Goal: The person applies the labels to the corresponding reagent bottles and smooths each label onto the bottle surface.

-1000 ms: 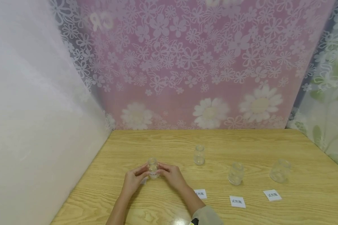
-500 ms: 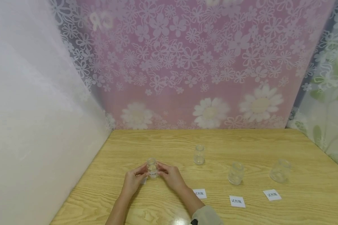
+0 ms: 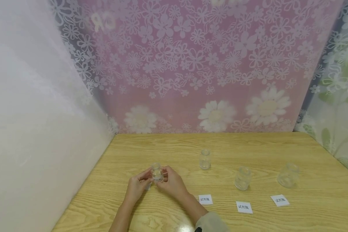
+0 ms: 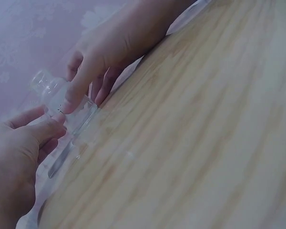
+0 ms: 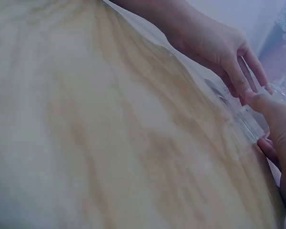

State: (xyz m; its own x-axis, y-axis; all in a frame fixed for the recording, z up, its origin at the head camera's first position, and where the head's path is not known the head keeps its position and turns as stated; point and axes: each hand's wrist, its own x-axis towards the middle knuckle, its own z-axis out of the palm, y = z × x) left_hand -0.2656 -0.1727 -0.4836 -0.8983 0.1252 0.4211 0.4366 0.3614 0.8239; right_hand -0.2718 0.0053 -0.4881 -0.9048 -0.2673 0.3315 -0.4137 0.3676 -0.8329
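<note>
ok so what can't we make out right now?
Head: print on the held bottle, too small to read.
Head: pale piece by the left hand, partly hidden behind it.
Head: dark item by the right cuff, cut off by the bottom edge.
Right wrist: right hand, cut off by the right edge.

On the table [image 3: 295, 148], three bottles [image 3: 242, 180] stand behind three cards [image 3: 244, 207], to the right of a fourth bottle [image 3: 157, 173].
</note>
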